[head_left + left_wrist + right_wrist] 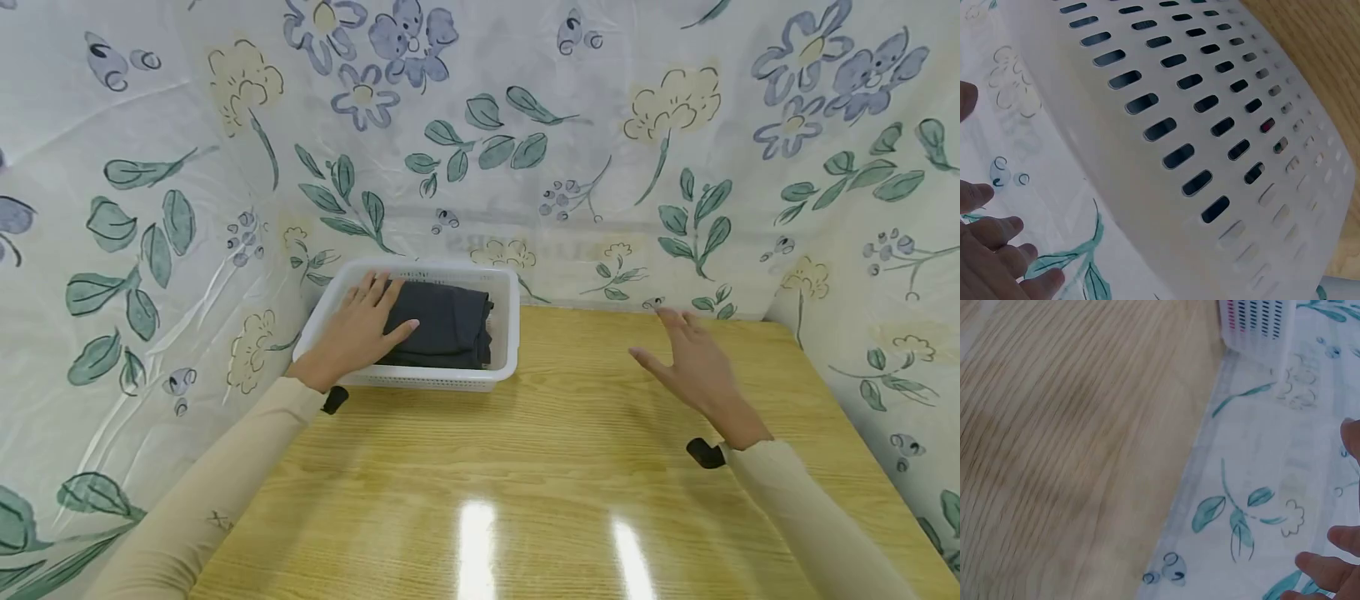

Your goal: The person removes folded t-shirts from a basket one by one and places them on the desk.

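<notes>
Head view: a white slotted basket [420, 377] stands at the far left corner of the wooden counter [555, 467], close against the flowered cloth [525, 167] that walls in the workspace. The basket holds one folded dark garment [446, 325], which fills most of its floor and lies flat below the rim. The left hand [360, 329] rests palm down on the garment's left part, fingers straight and spread, thumb reaching across the fabric; it presses rather than grips, seemingly to flatten the fold. The right hand [693, 358] hovers above the bare counter, well apart from the basket, fingers extended and loosely apart, holding nothing. Left wrist view: the basket's slotted wall [1210, 125] fills the frame, with relaxed fingertips [997, 250] at the lower left, over the cloth. Right wrist view: blurred wood grain, the cloth's edge, and a corner of the basket [1254, 325] at the top; its contents are not visible here.
</notes>
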Demonstrator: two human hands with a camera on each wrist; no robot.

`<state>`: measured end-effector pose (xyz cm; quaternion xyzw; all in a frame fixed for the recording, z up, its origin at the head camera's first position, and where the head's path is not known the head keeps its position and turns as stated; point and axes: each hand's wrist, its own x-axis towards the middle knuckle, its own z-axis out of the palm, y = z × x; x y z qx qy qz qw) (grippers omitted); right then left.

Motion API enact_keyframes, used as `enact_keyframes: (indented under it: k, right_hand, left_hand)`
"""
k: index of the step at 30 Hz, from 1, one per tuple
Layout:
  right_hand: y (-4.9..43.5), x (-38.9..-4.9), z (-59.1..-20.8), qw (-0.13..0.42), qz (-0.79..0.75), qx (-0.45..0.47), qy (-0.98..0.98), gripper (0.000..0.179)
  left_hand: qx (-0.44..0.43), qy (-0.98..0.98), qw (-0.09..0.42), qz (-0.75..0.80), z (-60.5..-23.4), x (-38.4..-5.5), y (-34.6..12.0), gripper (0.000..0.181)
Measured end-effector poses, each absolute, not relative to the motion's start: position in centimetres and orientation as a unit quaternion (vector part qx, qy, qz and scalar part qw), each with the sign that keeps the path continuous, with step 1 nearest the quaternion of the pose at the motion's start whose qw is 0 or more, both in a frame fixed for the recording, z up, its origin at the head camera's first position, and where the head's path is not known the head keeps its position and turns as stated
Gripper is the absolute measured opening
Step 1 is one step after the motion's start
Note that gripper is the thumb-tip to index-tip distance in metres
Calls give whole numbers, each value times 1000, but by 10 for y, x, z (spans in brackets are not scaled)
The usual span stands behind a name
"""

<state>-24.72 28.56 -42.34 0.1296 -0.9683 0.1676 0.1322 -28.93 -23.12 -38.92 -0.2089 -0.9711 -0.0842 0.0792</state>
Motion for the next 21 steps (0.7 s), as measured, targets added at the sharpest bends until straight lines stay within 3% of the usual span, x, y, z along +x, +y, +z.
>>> enact_keyframes:
  k: [10, 21]
  right_hand:
    - [253, -257, -427, 150, 191, 140, -960, 74]
    - [209, -266, -424, 114, 249, 163, -948, 59]
  left_hand:
    - [-187, -966, 105, -145, -388, -290, -237, 51]
    - [-163, -967, 86, -176, -389, -299, -254, 34]
